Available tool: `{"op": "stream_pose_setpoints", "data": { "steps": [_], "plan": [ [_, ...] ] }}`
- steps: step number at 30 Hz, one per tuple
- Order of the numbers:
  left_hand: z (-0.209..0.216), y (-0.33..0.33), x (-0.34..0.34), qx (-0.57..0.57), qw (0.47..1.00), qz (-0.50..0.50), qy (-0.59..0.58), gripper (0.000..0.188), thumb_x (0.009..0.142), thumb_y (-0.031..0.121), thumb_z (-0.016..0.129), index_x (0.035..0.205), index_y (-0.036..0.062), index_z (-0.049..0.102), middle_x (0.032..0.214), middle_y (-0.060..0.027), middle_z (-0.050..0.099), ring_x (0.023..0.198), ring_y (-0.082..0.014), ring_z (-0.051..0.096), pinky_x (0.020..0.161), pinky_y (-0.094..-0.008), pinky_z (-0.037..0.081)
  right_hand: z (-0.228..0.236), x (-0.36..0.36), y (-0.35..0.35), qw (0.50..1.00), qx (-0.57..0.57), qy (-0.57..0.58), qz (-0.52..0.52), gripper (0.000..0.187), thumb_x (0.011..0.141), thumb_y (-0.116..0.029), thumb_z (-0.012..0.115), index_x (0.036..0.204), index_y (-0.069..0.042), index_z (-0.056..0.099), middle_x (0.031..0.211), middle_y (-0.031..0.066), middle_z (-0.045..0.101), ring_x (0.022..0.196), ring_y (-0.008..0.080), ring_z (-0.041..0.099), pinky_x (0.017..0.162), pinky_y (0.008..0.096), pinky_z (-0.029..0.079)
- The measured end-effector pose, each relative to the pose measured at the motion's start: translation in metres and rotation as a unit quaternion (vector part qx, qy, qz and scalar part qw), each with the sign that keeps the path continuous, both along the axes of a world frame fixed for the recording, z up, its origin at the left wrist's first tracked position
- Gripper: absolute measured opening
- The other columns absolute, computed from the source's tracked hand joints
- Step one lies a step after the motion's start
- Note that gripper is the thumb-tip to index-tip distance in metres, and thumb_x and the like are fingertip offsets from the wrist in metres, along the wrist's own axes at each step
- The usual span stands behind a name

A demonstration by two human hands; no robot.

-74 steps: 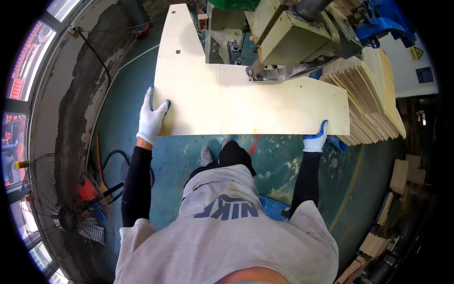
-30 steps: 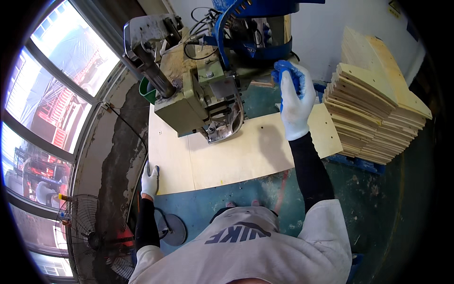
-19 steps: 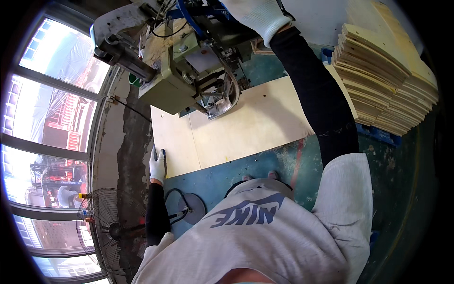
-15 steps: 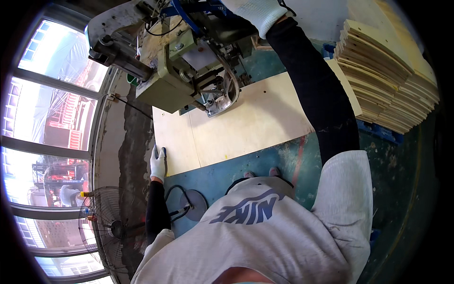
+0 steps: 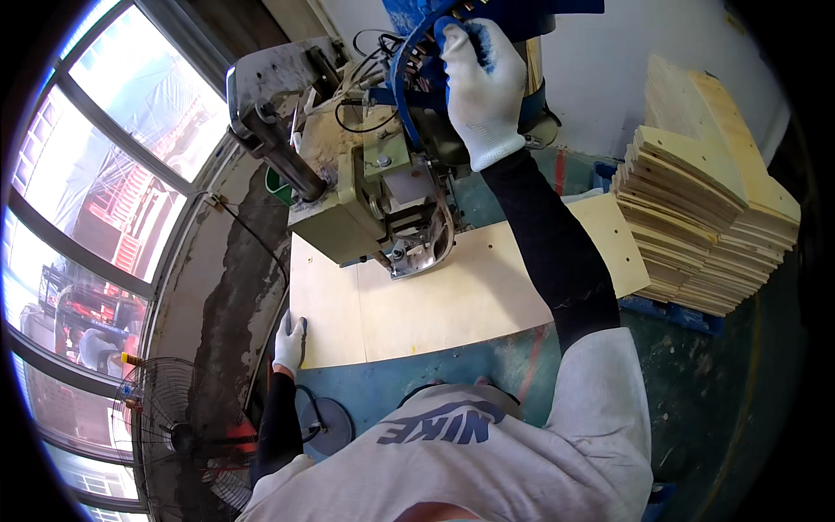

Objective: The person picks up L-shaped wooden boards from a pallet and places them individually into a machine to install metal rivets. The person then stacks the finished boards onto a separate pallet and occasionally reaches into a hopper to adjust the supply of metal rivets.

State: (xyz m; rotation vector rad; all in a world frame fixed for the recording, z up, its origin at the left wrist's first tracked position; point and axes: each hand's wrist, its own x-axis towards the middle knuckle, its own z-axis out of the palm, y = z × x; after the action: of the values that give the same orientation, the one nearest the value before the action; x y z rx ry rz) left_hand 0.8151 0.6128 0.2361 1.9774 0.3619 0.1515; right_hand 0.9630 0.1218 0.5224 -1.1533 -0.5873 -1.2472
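Note:
A flat pale plywood panel (image 5: 409, 322) with a few small holes lies under the head of a grey-green machine (image 5: 344, 213). My left hand (image 5: 289, 344), in a white glove with a dark-coated palm, rests against the panel's left edge near its front corner. Its thumb and fingers stand apart. My right hand (image 5: 487, 91), in a white glove with blue-coated fingertips, is raised beside a blue hose (image 5: 402, 83) and the blue upper part (image 5: 565, 7) of the machine. Its fingers are curled in, and whatever they hold is hidden.
Stacked curved plywood panels (image 5: 678, 226) stand on a blue pallet (image 5: 674, 315) at the right. A wire-caged fan (image 5: 165, 409) and a round grey base (image 5: 330, 426) are at the lower left. Windows (image 5: 130, 148) line the left wall. Green floor (image 5: 696, 391) lies around me.
The view has tilted upward, so the machine and panel sit lower in the picture. My right hand has come fully into view, fingers curled. My left hand remains at the panel's edge.

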Motion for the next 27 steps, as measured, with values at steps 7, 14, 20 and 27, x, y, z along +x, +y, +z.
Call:
{"op": "stream_pose_setpoints", "data": {
  "steps": [7, 14, 20, 27],
  "plan": [
    [-0.013, 0.021, 0.000, 0.026, 0.999, -0.012, -0.026, 0.058, 0.100, 0.020, 0.062, 0.148, -0.0069, 0.042, 0.134, -0.0131, 0.061, 0.114, -0.0167, 0.059, 0.096, -0.0274, 0.047, 0.002, -0.007, -0.001, 0.999, 0.011, 0.027, 0.015, 0.021, 0.099, -0.016, 0.064, 0.085, -0.001, 0.061, 0.067, -0.0003, 0.058, 0.058, 0.0054, 0.052, 0.054, 0.0243, 0.043],
    [-0.004, 0.007, -0.001, 0.009, 1.000, -0.008, -0.010, 0.059, 0.100, 0.020, 0.063, 0.148, -0.0074, 0.041, 0.135, -0.0126, 0.061, 0.113, -0.0156, 0.058, 0.096, -0.0264, 0.046, 0.004, -0.014, -0.002, 0.998, 0.017, 0.042, 0.051, 0.026, 0.100, -0.019, 0.064, 0.082, -0.001, 0.061, 0.068, -0.0013, 0.060, 0.062, 0.0049, 0.051, 0.057, 0.0231, 0.040],
    [0.004, 0.003, 0.000, 0.006, 1.000, -0.007, 0.015, 0.058, 0.100, 0.018, 0.063, 0.148, -0.0061, 0.042, 0.132, -0.0099, 0.062, 0.107, -0.0128, 0.058, 0.092, -0.0252, 0.047, 0.008, -0.021, -0.006, 0.998, -0.008, 0.036, 0.051, 0.031, 0.100, -0.024, 0.063, 0.079, -0.002, 0.059, 0.066, -0.0037, 0.055, 0.060, 0.0043, 0.045, 0.056, 0.0239, 0.037],
    [-0.002, 0.006, -0.002, -0.001, 0.999, -0.014, -0.036, 0.055, 0.100, 0.016, 0.062, 0.147, -0.0056, 0.043, 0.132, -0.0100, 0.062, 0.111, -0.0140, 0.059, 0.094, -0.0254, 0.047, 0.003, -0.028, -0.020, 0.965, -0.219, 0.129, 0.064, 0.022, 0.096, -0.023, 0.064, 0.091, -0.003, 0.070, 0.073, 0.0011, 0.066, 0.066, 0.0095, 0.058, 0.062, 0.0273, 0.047]
  ]
}}
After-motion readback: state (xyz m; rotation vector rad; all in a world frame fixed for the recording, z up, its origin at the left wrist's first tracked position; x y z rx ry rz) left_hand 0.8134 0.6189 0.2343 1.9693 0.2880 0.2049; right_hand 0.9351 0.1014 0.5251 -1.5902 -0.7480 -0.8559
